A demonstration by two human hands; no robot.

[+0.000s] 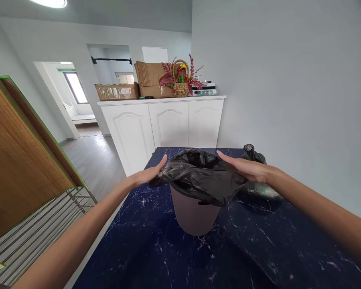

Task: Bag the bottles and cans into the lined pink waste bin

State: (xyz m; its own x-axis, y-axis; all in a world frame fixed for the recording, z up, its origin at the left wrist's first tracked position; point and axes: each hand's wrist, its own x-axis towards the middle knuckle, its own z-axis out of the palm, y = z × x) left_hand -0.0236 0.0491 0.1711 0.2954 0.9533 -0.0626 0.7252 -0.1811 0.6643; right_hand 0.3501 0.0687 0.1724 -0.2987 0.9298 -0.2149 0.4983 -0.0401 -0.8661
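Observation:
A black trash bag (204, 182) is spread over the mouth of a brownish-grey trash can (197, 214), its edge hanging loosely over the rim. The can stands upright on a dark blue marble-patterned table (138, 249). At the bag's left side is my left hand (149, 173), thumb raised and fingers mostly hidden behind the plastic. My right hand (246, 167) holds the opposite side, its thumb stretched along the top edge and its fingers tucked under the bag. Behind my right wrist lies another dark plastic bundle (261, 190), partly covered by my arm.
A white cabinet (168, 124) beyond the table carries cardboard boxes (153, 80), a flower basket (180, 89) and a clear bottle (209, 92). At left, a bamboo mat (24, 152) hangs above a metal rack (45, 224). A grey wall (289, 88) rises at right.

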